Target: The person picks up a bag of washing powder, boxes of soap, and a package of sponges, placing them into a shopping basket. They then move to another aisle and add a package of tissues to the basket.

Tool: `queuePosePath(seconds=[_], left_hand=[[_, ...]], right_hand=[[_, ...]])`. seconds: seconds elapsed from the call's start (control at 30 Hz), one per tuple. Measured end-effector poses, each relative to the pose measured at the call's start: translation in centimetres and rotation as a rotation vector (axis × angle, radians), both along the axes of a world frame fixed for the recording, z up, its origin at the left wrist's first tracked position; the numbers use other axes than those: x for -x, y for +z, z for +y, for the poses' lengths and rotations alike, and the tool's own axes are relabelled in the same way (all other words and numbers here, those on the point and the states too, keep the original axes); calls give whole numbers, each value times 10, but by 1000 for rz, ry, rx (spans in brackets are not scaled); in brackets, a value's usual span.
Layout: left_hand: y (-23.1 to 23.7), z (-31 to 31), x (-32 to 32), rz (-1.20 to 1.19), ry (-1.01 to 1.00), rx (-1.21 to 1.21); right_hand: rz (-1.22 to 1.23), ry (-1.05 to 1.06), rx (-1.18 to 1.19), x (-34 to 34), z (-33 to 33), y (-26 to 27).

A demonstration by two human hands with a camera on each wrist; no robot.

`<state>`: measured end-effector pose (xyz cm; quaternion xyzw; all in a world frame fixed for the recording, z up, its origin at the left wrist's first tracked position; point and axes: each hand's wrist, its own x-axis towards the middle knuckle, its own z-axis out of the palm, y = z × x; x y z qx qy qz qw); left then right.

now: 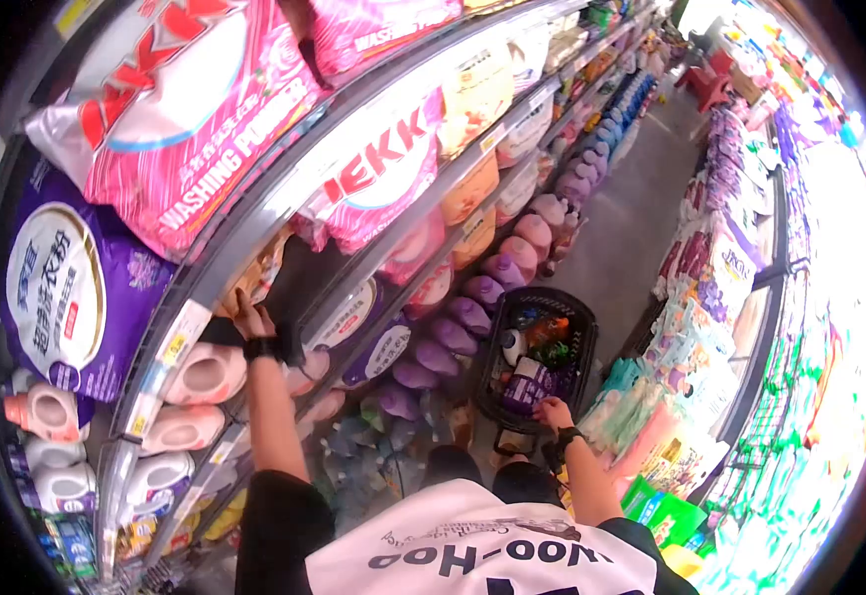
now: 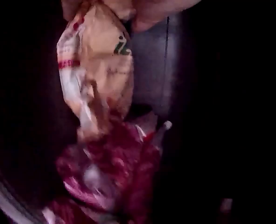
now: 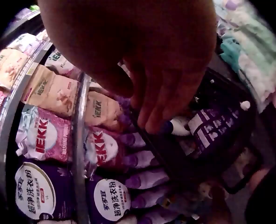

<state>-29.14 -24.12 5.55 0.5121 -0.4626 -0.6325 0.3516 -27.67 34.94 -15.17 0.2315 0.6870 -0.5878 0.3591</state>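
Observation:
My left hand (image 1: 252, 317) reaches into a dark gap on the left shelf. Its fingers grip the top end of a tan bag (image 2: 107, 70), which hangs below them in the left wrist view. A dark pink bag (image 2: 114, 172) lies just under the tan one. In the head view the tan bag (image 1: 264, 273) is partly hidden by the shelf. My right hand (image 1: 554, 414) hangs loosely curled with nothing in it, close by the near end of a black shopping basket (image 1: 542, 295). A purple package (image 1: 537, 385) and several other goods lie in the basket.
Pink washing powder bags (image 1: 378, 183) and purple bags (image 1: 71, 288) fill the left shelves. Purple bottles (image 1: 438, 355) line the lowest level beside the basket. The aisle floor (image 1: 621, 208) runs onward to a red stool (image 1: 705, 84). Packaged goods (image 1: 695, 347) hang on the right.

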Motion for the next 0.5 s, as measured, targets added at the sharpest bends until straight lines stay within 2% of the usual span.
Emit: queuePosePath(seconds=[0.03, 0.1, 0.17, 0.23, 0.27, 0.37, 0.43, 0.5], left_hand=[[-4, 20, 0, 219, -36, 51], [44, 101, 7, 227, -175, 53], [29, 135, 10, 169, -285, 150], [26, 164, 11, 95, -477, 316], [38, 186, 14, 116, -498, 258], [11, 203, 18, 65, -642, 283], [11, 227, 22, 118, -647, 306], [10, 245, 21, 96, -728, 269]], right_hand=[[21, -2, 3, -1, 0, -2], [29, -35, 21, -5, -5, 3], [42, -68, 36, -7, -7, 14], [52, 22, 88, -5, -7, 25], [61, 16, 70, -6, -4, 27], [52, 22, 36, -3, 8, 31], [118, 31, 30, -6, 29, 7], [177, 46, 26, -4, 43, 9]])
